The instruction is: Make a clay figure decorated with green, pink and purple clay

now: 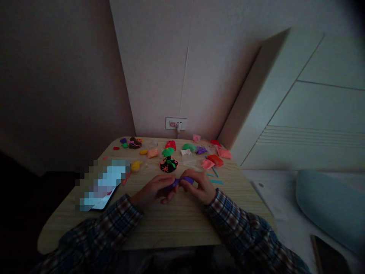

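A piece of purple modelling clay is held between my two hands above the near part of the table. My left hand has its fingers closed round the left end of it. The thumb and fingers of my right hand pinch its right end. Just beyond the hands sits a black clay figure with a green top and small pink and green details. To its left lies a yellow lump of clay. Salmon-pink clay and an orange-red pack lie right of the figure.
A tablet-like device with a lit, blurred screen stands at the table's left. Brown clay, green clay and several other packs line the back. Blue strips lie right of my hands. A wall socket is behind the table.
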The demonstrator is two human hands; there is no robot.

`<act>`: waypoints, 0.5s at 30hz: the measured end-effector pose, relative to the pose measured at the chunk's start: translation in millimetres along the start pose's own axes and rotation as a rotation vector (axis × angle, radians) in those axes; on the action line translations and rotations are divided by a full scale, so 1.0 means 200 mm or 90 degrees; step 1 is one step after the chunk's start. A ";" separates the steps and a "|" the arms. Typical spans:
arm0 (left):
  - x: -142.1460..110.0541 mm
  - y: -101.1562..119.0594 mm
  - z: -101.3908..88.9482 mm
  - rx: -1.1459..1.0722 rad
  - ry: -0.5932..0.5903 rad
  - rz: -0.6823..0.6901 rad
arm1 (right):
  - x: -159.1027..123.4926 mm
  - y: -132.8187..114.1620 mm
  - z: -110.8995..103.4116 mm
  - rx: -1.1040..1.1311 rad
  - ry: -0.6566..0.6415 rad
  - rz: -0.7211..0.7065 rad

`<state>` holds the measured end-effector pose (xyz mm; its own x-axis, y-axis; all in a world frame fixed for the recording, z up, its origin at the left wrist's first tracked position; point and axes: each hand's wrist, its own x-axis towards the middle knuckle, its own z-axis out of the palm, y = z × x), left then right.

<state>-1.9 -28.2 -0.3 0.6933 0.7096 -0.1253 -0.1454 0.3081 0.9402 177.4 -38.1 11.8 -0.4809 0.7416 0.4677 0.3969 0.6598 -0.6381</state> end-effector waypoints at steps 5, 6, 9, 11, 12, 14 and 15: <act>0.00 0.00 -0.01 -0.008 0.009 0.043 | 0.00 0.01 -0.01 0.071 -0.007 0.017; 0.00 0.00 -0.01 -0.005 0.015 0.046 | 0.00 0.01 -0.01 0.079 -0.015 0.008; 0.00 -0.01 -0.02 0.014 0.028 0.047 | 0.01 0.03 -0.01 0.074 -0.030 -0.023; 0.01 -0.01 -0.02 0.029 0.029 0.034 | 0.01 0.04 0.00 0.047 -0.025 -0.036; 0.01 -0.01 -0.02 0.038 0.030 0.024 | 0.01 0.04 0.00 0.032 -0.024 -0.041; 0.02 -0.01 -0.02 0.049 0.027 -0.001 | 0.01 0.03 0.01 0.011 -0.029 -0.044; 0.02 -0.01 -0.02 0.051 0.023 -0.014 | 0.01 0.03 0.01 0.007 -0.037 -0.042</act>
<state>-1.5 -24.3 -4.0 0.6700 0.7258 -0.1560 -0.0728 0.2734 0.9591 177.0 -33.9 8.0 -0.5500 0.6884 0.4729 0.3549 0.7052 -0.6138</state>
